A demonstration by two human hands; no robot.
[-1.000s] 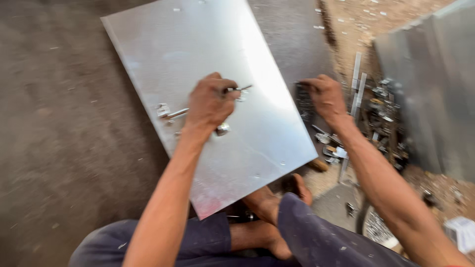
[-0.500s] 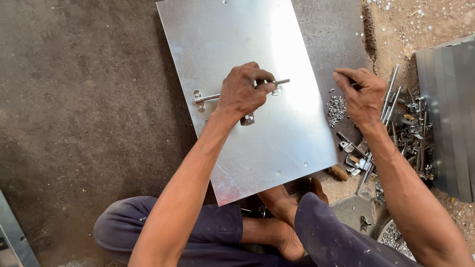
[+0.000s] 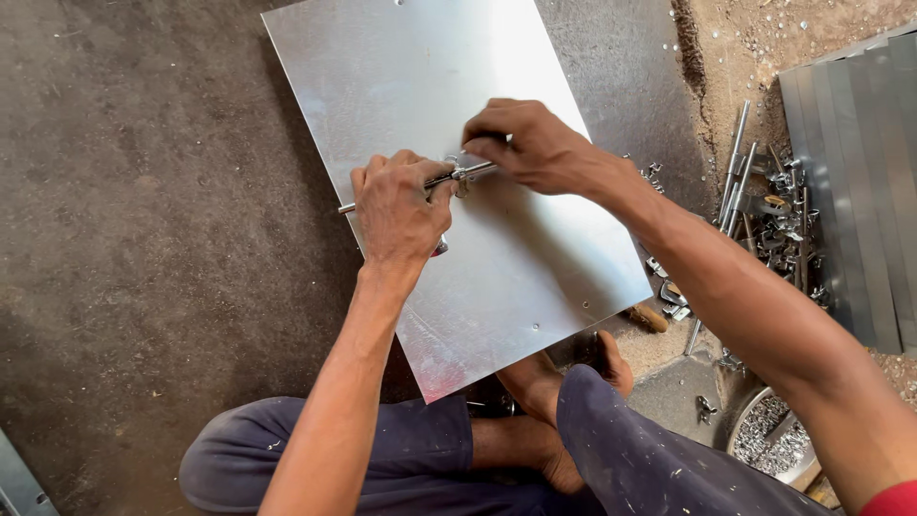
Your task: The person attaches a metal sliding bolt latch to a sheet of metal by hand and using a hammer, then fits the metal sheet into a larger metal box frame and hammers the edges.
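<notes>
On the metal sheet [image 3: 497, 277], I see the rod [image 3: 449, 178] lying left-right; left hand [image 3: 396, 215] fingers clamp it, right hand [image 3: 530, 143] pinches its end.

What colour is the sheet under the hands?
Shiny silver-grey bare metal sheet, with no pattern; the head view shows it best.

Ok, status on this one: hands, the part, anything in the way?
Left hand and right hand both gripping the metal rod. Rod lies on the steel sheet. Nothing blocking.
</notes>
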